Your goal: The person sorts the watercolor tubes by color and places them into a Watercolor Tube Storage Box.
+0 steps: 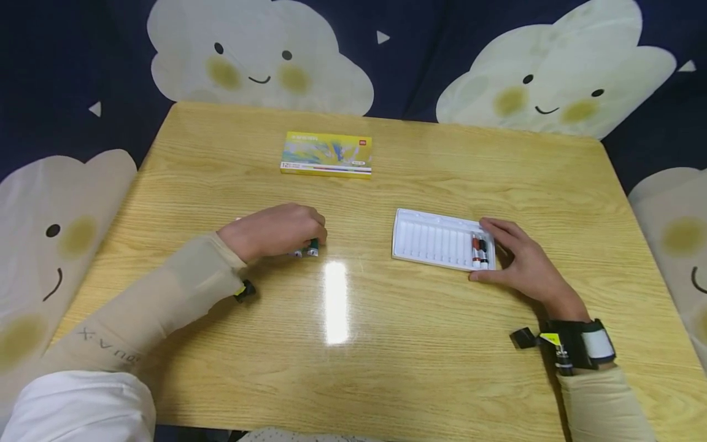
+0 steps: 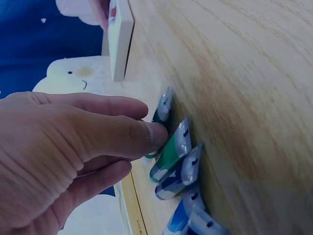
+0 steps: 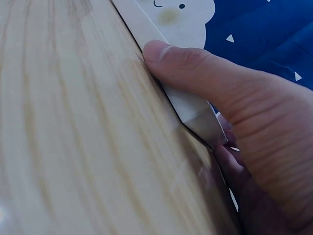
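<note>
My left hand (image 1: 278,230) is low over a row of small paint tubes on the table's left half. In the left wrist view its thumb and forefinger pinch a dark green paint tube (image 2: 164,108), whose silver end sticks out past the thumb. Beside it lie a brighter green tube (image 2: 168,159), a dark blue tube (image 2: 178,177) and lighter blue ones (image 2: 188,213). My right hand (image 1: 521,261) grips the right end of a white plastic tray (image 1: 431,242), thumb on the near side, fingers on the far side. A red tube (image 1: 476,250) and a black tube (image 1: 483,252) lie in the tray's rightmost slots.
A yellow paint box (image 1: 326,155) lies flat farther back on the wooden table (image 1: 386,356). Behind the table hangs a dark blue cloth (image 1: 405,61) printed with smiling clouds.
</note>
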### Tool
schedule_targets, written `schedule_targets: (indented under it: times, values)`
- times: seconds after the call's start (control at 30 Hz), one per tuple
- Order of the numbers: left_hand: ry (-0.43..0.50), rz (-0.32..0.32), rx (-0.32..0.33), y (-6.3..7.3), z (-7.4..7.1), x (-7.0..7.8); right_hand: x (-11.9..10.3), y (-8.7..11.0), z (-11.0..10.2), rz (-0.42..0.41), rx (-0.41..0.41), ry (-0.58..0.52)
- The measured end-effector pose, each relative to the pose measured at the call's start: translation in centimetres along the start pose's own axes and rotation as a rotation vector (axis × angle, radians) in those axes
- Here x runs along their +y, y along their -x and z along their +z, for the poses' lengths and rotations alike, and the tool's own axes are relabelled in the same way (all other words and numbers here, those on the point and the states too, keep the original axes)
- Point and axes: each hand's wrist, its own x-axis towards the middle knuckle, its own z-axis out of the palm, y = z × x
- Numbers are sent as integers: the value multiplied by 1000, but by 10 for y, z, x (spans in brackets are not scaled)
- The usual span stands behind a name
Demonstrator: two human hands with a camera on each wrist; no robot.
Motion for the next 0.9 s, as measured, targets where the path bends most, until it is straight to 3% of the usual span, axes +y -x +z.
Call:
schedule_targets:
  times: [0.33,0.9]
  values:
    - [-78,21,47,-9,6,7,-1,0,-1,0,-4,4]
    - [-140,65,4,-33,12,22,-2,1,-1,3,-2,1]
